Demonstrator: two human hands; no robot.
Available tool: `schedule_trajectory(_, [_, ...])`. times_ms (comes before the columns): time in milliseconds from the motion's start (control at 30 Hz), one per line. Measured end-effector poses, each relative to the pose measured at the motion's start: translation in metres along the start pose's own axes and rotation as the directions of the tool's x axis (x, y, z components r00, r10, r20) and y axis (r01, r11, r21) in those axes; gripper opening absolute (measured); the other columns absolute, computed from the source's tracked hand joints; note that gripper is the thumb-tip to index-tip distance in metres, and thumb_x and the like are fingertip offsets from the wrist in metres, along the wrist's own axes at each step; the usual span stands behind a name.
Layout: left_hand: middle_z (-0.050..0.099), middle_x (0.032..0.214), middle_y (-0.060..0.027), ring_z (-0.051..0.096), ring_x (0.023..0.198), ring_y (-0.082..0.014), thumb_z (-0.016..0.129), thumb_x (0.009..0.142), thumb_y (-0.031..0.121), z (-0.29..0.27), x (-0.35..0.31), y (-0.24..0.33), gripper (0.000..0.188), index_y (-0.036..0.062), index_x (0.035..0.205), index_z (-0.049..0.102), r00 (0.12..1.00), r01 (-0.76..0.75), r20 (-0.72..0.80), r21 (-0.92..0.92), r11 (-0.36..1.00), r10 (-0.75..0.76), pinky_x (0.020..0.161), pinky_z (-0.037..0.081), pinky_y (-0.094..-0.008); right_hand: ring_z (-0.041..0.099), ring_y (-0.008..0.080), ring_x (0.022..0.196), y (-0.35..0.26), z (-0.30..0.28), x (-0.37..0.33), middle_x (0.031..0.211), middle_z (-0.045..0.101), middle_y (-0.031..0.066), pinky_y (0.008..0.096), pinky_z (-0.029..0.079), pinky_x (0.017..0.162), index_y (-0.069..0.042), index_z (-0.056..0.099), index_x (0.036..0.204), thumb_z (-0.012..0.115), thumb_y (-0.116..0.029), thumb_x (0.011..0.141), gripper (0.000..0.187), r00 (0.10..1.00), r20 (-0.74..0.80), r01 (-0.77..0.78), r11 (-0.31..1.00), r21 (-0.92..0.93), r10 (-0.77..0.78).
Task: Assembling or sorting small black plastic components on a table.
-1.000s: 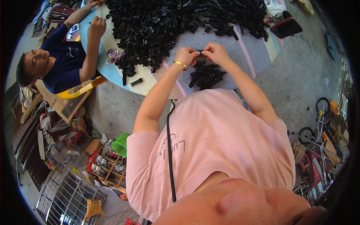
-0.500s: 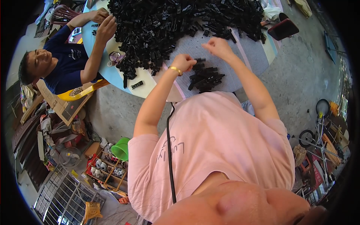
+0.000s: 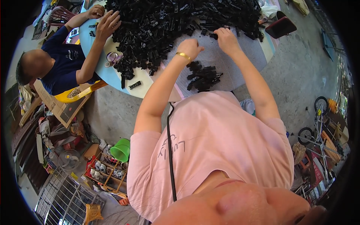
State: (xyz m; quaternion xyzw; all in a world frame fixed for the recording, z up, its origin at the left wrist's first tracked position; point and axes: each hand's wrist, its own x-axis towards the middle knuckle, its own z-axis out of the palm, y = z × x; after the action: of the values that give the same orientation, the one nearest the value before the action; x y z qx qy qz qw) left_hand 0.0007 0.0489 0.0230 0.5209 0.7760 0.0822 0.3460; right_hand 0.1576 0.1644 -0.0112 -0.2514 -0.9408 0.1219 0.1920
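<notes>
on the table (image 3: 147,80), a big black pile (image 3: 153,33) spreads beyond a small black heap (image 3: 204,78). the right hand (image 3: 226,40) has just moved to the pile's edge, fingertips gathered at a black piece (image 3: 213,36), pinch unclear, suggesting another pick; the left hand's (image 3: 189,48) fingers curl, contents hidden.

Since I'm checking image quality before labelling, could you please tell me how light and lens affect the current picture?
Head view: fisheye, with black corners; head view: bright, washed-out light at the right margin; head view: pieces in the large black pile merge darkly, with small pale glints, so what the right hand touches is hard to tell.
</notes>
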Motion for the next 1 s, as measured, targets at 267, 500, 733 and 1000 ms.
schedule_trajectory(267, [0.057, 0.090, -0.0142, 0.058, 0.077, -0.0333, 0.062, 0.075, 0.023, 0.028, 0.046, 0.015, 0.021, 0.0061, 0.088, 0.059, 0.881, -0.054, -0.470, 0.016, 0.998, 0.055, 0.067, 0.048, -0.0399, 0.051, 0.0231, 0.086, -0.001, -0.003, -0.019, 0.089, 0.057, 0.0059, 0.0318, 0.044, 0.077, -0.002, 0.061, 0.089, 0.060, -0.009, 0.070, 0.021, 0.999, -0.007, -0.031, 0.998, 0.059, 0.031])
schedule_trajectory(500, [0.056, 0.083, -0.0119, 0.057, 0.075, -0.0315, 0.063, 0.072, 0.018, 0.042, -0.014, -0.012, 0.015, 0.0057, 0.079, 0.059, 0.905, -0.183, -0.375, 0.081, 0.980, 0.200, 0.065, 0.047, -0.0396, 0.051, 0.0229, 0.091, 0.007, -0.018, -0.036, 0.094, 0.057, 0.0057, 0.0317, 0.046, 0.076, -0.006, 0.061, 0.090, 0.063, -0.009, 0.069, 0.022, 0.993, 0.038, -0.113, 0.994, 0.000, 0.113])
schedule_trajectory(733, [0.056, 0.079, -0.0098, 0.057, 0.070, -0.0272, 0.068, 0.067, 0.016, 0.051, -0.051, -0.028, 0.020, 0.0060, 0.083, 0.060, 0.862, -0.201, -0.486, -0.062, 0.978, 0.146, 0.063, 0.047, -0.0357, 0.059, 0.0139, 0.071, -0.040, -0.015, -0.030, 0.085, 0.061, 0.0064, 0.0250, 0.048, 0.063, -0.002, 0.055, 0.100, 0.060, -0.005, 0.076, 0.024, 0.819, 0.100, -0.447, 0.519, 0.728, 0.565])
schedule_trajectory(1000, [0.056, 0.073, -0.0099, 0.056, 0.065, -0.0235, 0.070, 0.064, 0.011, 0.057, -0.058, -0.033, 0.022, 0.0041, 0.083, 0.062, 0.872, -0.111, -0.486, -0.310, 0.944, -0.057, 0.061, 0.046, -0.0325, 0.061, 0.0142, 0.076, -0.061, 0.016, -0.044, 0.091, 0.062, 0.0095, 0.0233, 0.051, 0.068, 0.005, 0.054, 0.103, 0.059, 0.002, 0.075, 0.028, 0.809, 0.432, -0.482, 0.029, 0.876, 0.398])
